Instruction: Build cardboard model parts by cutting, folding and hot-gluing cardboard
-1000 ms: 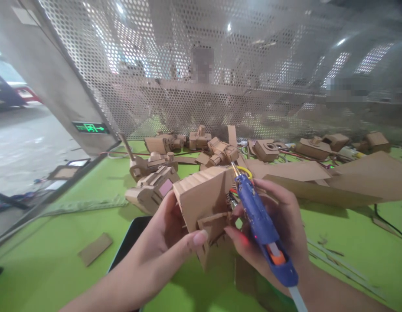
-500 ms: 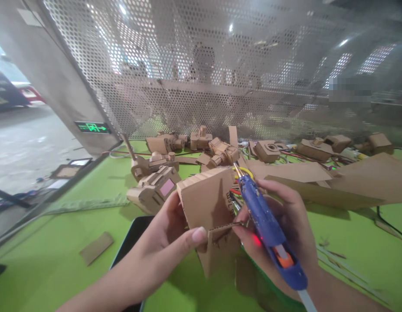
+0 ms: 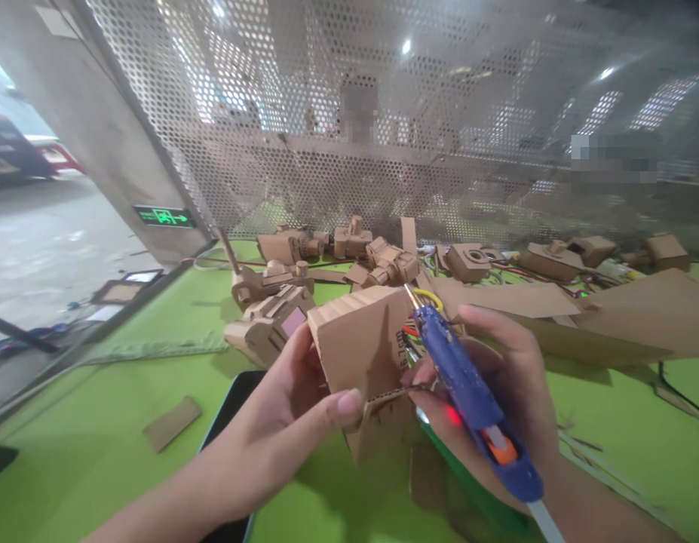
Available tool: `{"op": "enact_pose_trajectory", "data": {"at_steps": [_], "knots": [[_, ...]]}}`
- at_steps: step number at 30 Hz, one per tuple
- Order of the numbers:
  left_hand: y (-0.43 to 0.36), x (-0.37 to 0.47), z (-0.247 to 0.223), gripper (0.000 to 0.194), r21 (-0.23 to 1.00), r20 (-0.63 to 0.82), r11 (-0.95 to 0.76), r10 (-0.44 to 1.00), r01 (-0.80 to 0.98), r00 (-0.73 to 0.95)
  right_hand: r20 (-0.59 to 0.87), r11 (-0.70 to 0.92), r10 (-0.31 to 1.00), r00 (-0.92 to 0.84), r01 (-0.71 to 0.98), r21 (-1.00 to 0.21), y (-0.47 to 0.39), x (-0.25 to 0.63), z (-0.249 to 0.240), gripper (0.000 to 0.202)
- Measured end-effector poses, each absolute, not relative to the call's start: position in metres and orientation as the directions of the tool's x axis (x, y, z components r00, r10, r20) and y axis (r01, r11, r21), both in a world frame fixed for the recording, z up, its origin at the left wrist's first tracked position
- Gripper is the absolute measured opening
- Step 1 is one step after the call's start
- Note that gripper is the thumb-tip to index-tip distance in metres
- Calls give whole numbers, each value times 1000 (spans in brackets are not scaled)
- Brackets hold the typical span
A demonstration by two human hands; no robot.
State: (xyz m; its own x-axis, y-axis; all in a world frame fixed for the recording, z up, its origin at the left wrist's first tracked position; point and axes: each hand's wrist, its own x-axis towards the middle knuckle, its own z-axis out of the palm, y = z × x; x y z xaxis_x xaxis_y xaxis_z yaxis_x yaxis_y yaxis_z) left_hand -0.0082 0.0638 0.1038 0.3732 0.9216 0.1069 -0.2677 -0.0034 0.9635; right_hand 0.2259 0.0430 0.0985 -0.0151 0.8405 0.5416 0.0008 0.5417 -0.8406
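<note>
A small cardboard box (image 3: 357,343) with printed lettering on one side is held tilted in front of me. My left hand (image 3: 286,422) is closed around its left side, the thumb pressing near a flap (image 3: 383,407) at the bottom. In my right hand (image 3: 513,385) rests a blue hot glue gun (image 3: 462,377), a glue stick out of its rear and its metal nozzle beside the box's upper right corner. My right fingertips also touch the flap's edge. A red light glows near the thumb. Part of my right fingers is hidden behind the gun.
Several cardboard models, including a camera-like one (image 3: 270,324), stand along the back of the green table (image 3: 117,452). Large cardboard sheets (image 3: 654,313) lie at right. A dark tray-like object (image 3: 236,407) and a loose cardboard piece (image 3: 172,424) are at left. Behind stands a perforated metal panel (image 3: 304,173).
The camera view has shifted slightly. The box has tilted a little, its lower part now a bit higher in view. Both hands keep the same hold.
</note>
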Motion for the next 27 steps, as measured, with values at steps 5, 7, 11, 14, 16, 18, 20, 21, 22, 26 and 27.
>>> {"op": "enact_pose_trajectory", "data": {"at_steps": [5,7,11,14,16,18,20,21,22,26,27], "knots": [[65,-15,92,82,973,207,-167,938,-162,276,563,564,826,-36,44,-825,44,228,102,87],[62,-16,88,82,971,236,-219,947,-99,219,573,573,819,-15,76,-816,43,229,103,84],[57,-14,85,74,927,372,-374,921,2,113,622,618,783,-13,129,-775,41,232,102,80],[55,-11,87,72,895,443,-445,894,25,57,649,644,760,-7,139,-752,40,234,101,73],[54,-10,90,70,898,440,-440,898,-2,31,657,651,754,-13,148,-744,39,234,101,72],[55,-10,94,67,914,404,-402,915,-46,25,662,654,749,-12,169,-737,39,233,102,73],[59,-11,97,66,938,335,-326,940,-118,64,671,656,741,17,195,-729,39,231,103,70],[61,-11,98,67,949,287,-270,953,-164,95,675,655,737,38,209,-726,40,230,103,68],[63,-11,99,68,955,235,-206,964,-214,122,681,656,730,57,223,-721,40,229,102,68],[67,-8,103,75,940,30,1,996,-341,85,707,671,707,13,302,-677,44,230,89,90],[66,-5,103,75,935,-12,34,998,-352,64,713,680,701,-28,326,-656,45,231,83,98]]}}
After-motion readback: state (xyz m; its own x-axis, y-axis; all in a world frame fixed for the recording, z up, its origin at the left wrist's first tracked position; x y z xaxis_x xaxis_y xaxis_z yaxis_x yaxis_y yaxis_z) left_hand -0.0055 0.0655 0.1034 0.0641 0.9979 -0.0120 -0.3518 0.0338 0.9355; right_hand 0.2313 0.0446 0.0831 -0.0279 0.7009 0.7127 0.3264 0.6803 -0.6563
